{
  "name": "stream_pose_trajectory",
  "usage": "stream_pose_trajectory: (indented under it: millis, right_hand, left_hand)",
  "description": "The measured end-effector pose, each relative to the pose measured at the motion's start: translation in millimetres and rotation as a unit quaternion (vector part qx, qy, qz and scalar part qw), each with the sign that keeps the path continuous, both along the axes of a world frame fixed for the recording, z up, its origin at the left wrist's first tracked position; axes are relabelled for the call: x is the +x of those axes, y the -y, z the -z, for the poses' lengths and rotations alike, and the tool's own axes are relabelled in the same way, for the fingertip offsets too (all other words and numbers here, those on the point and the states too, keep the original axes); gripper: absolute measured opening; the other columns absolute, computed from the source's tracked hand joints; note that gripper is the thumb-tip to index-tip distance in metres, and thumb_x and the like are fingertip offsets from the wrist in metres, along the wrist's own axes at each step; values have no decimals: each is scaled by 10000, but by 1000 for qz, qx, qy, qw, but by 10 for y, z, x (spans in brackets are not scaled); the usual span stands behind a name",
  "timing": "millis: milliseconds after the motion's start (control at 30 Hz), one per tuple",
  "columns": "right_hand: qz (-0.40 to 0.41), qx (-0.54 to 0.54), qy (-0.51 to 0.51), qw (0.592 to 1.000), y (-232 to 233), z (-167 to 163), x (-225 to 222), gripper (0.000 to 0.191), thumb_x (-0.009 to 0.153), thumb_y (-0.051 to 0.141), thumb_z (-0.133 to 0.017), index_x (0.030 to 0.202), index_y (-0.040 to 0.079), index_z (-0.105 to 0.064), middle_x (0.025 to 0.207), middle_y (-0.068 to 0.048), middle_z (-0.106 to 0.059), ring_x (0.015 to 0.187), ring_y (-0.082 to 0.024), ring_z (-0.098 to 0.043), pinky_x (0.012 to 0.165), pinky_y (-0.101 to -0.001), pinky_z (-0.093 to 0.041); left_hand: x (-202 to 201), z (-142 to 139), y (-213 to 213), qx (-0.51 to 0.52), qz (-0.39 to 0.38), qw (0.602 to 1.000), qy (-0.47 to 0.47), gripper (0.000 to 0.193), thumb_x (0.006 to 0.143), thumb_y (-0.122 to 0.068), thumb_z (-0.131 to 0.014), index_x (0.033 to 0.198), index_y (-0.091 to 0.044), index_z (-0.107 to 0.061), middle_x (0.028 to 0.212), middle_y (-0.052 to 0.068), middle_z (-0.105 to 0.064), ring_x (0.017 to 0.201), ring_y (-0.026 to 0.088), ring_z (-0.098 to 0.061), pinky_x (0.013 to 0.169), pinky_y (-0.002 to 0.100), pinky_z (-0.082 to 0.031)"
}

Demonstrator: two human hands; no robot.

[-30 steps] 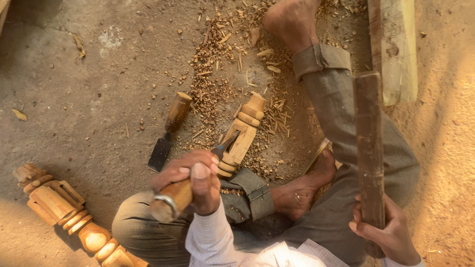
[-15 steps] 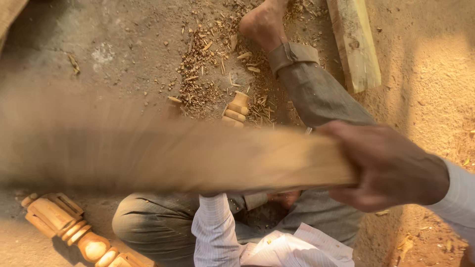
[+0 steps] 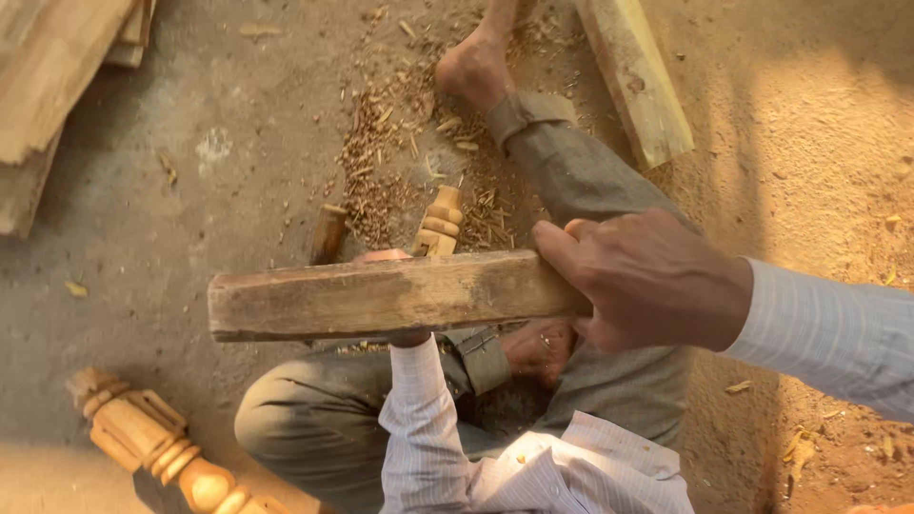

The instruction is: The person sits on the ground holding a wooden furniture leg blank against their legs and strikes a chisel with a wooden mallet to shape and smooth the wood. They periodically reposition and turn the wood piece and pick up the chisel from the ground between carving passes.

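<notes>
Nearest: a striped shirt front and grey trouser knees of the person seated on the dirt floor [image 3: 190,219].

Right hand [image 3: 647,281]: fist closed tight around one end of a wooden baton [image 3: 381,297], a rough squared length of timber held level across the lap, its free end pointing toward the floor's left side.

Left hand [image 3: 405,335]: almost wholly hidden under the baton; only a knuckle and the striped sleeve show, so whether it is closed on anything cannot be told.

Turned wooden spindle [image 3: 438,224]: pale, ringed, its upper end rising from behind the baton's far edge, lying among wood chips [image 3: 381,162].

Wooden handle [image 3: 328,236]: dark, short, just left of the spindle.

Carved post [image 3: 152,443]: at the floor's near-left corner.

Bare foot [image 3: 476,67]: stretched out at the far edge of the chips.

Farther: timber offcut [image 3: 633,81] to the right, stacked planks [image 3: 57,86] in the far-left corner.
</notes>
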State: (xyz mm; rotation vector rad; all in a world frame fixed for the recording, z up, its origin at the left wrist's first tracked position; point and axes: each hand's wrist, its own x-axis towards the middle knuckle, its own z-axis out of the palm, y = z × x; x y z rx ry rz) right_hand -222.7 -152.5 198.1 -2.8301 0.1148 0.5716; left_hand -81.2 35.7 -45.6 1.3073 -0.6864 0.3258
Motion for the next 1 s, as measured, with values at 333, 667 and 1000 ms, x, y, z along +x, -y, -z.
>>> stream_pose_trajectory:
  millis: [333,667,1000]
  right_hand:
    - [108,150,173,968,158,104,-333,742,551,205,-861,1182,-32,-551,802,-210,-699,648,-361,-702,580,-436,-557]
    - [154,180,129,963,212,288,-382,817,526,183,-865,1258,6,-547,861,-213,-697,763,-372,-716,646,-446,-552]
    - [30,264,147,953,114,211,-201,544,710,234,-809,1126,-2,-549,676,-37,-664,457,-142,-636,424,-300,-514]
  left_hand:
    - [77,-207,-235,25,92,995,-37,230,909,17,-731,1055,-64,-574,989,81,-665,878,162,-657,821,350,-554]
    - [60,-333,-118,-65,139,983,-100,198,943,45,-669,1030,-60,-525,876,89,-661,737,179,-637,656,305,-556]
    - [49,41,-38,0,62,998,-1,239,952,-27,-690,1086,-59,-495,937,94,-626,795,189,-634,722,329,-553]
